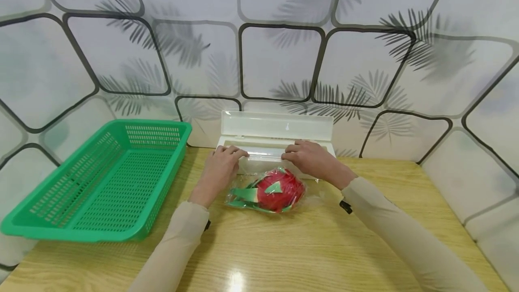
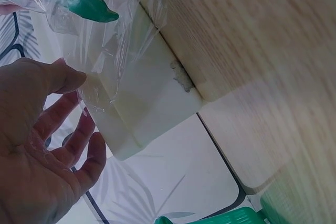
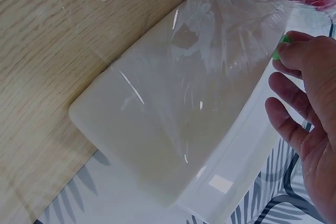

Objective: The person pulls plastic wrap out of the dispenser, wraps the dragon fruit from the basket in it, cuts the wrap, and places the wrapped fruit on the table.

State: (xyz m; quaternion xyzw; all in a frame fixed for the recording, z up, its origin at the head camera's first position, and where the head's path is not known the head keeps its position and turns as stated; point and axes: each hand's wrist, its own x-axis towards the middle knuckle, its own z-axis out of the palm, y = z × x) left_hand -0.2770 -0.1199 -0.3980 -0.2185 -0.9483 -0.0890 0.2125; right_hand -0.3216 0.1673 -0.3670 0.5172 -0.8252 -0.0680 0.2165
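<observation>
A red dragon fruit [image 1: 279, 190] with green scales lies under clear cling film in front of an open white film dispenser [image 1: 279, 125]. The film [image 3: 210, 77] drapes over the dispenser's front face. At the left end of the slot, my left hand [image 1: 220, 168] pinches the film at the front edge, thumb outside and fingers bent behind. My right hand [image 1: 310, 159] is at the same edge, farther right. In the right wrist view its thumb and forefinger pinch a small bright green piece [image 3: 281, 48] on the edge; its other fingers are loosely bent.
A green perforated plastic basket [image 1: 121, 188] stands on the left of the wooden table [image 1: 308, 251]. The dispenser's raised lid is close to the patterned wall [image 1: 279, 62] behind. Another wall borders the table at the right.
</observation>
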